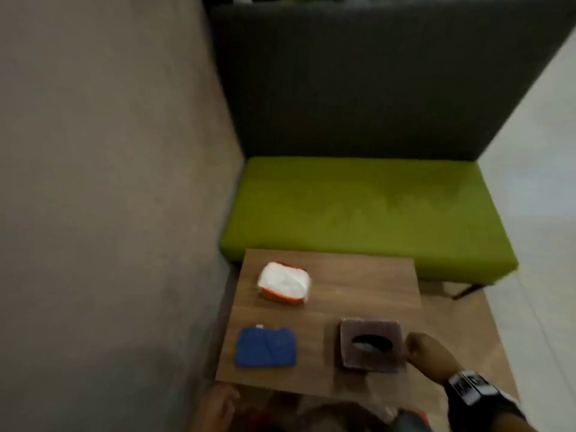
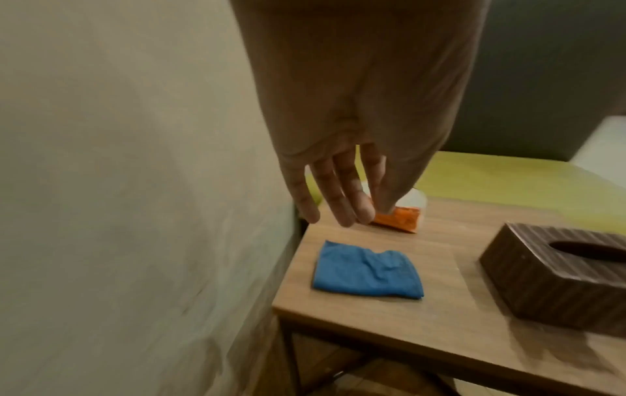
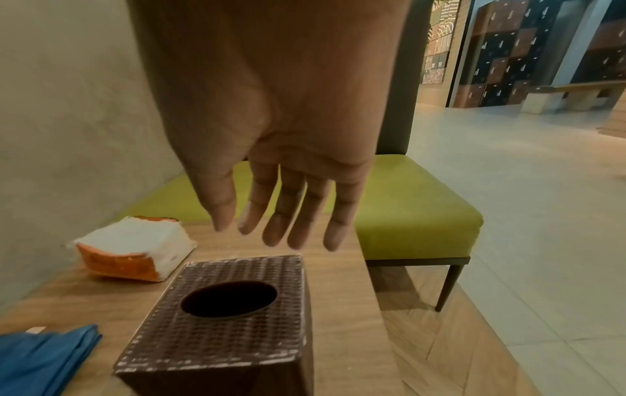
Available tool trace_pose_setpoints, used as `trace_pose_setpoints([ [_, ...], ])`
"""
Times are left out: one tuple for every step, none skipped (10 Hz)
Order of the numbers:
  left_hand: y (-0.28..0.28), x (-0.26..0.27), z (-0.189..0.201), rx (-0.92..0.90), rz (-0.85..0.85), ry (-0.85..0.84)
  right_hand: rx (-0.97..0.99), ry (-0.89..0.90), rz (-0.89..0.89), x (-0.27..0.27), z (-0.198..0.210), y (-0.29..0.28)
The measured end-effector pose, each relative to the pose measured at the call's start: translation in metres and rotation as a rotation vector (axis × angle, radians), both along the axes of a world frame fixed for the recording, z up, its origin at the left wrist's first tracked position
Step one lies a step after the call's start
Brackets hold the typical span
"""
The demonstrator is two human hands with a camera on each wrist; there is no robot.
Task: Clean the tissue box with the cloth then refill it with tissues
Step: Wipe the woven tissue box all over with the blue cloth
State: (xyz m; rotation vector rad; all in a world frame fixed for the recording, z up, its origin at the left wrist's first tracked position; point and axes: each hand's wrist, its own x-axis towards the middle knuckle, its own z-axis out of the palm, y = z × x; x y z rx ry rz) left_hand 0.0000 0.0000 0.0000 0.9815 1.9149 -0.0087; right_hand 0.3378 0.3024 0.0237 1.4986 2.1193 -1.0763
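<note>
A dark brown woven tissue box with an empty oval slot stands at the near right of a small wooden table. A folded blue cloth lies at the near left. An opened orange pack of white tissues sits behind it. My right hand hovers at the box's right side, fingers relaxed and empty in the right wrist view, just above the box. My left hand hangs with straight fingers near the table's near left corner, holding nothing, short of the cloth.
A green bench seat with a dark backrest stands right behind the table. A grey wall runs close along the table's left side. Pale tiled floor lies open to the right.
</note>
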Motion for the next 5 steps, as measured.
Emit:
trace_pose_setpoints([
  [0.047, -0.04, -0.035, 0.294, -0.134, 0.12, 0.098, -0.026, 0.044, -0.022, -0.031, -0.011],
  [0.098, -0.05, -0.063, 0.243, -0.44, 0.236, 0.143, -0.048, 0.069, -0.027, -0.066, -0.029],
  [0.129, -0.037, -0.104, 0.149, -0.636, 0.363, 0.246, -0.097, 0.136, -0.024, -0.104, -0.037],
  [0.136, -0.033, -0.139, 0.149, -0.536, 0.357, 0.384, -0.056, 0.12, -0.02, -0.125, -0.048],
  [0.122, -0.029, -0.181, 0.268, -0.435, 0.296, 0.565, -0.008, 0.115, -0.02, -0.135, -0.058],
])
